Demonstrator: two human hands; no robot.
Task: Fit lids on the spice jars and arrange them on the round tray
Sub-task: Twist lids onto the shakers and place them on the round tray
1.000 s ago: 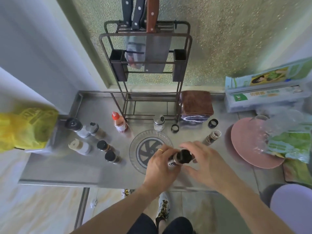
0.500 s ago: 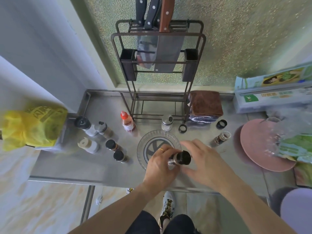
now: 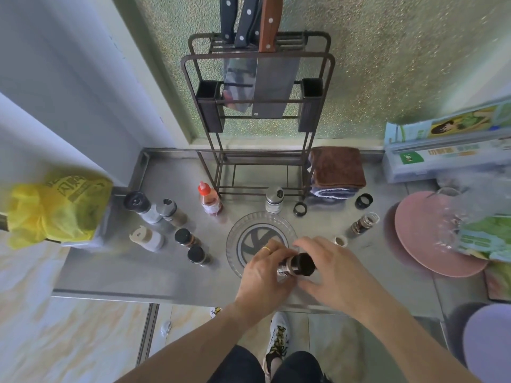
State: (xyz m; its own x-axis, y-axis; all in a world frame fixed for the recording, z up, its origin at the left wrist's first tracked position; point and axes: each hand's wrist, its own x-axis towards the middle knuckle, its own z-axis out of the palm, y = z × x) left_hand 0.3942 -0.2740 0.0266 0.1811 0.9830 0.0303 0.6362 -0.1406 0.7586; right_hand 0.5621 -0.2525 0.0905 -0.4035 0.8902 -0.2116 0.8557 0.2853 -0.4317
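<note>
I am watching my left hand [image 3: 264,275] gripping a spice jar [image 3: 287,266] tilted over the 5 o'clock rim of the round tray [image 3: 235,233]. My right hand [image 3: 330,268] is curling its fingers around the jar's black lid [image 3: 303,264]. At 3 o'clock from the tray, two lidless jars are waiting, one small [image 3: 340,241], one leaning [image 3: 362,223]. Two loose black lids [image 3: 300,209] [image 3: 363,201] are lying at 1 o'clock. At 9 o'clock two capped jars [image 3: 185,236] [image 3: 198,255] are standing. The yellow bag [image 3: 52,208] and the green-and-white box [image 3: 442,158] are showing print too blurred for me to read.
</note>
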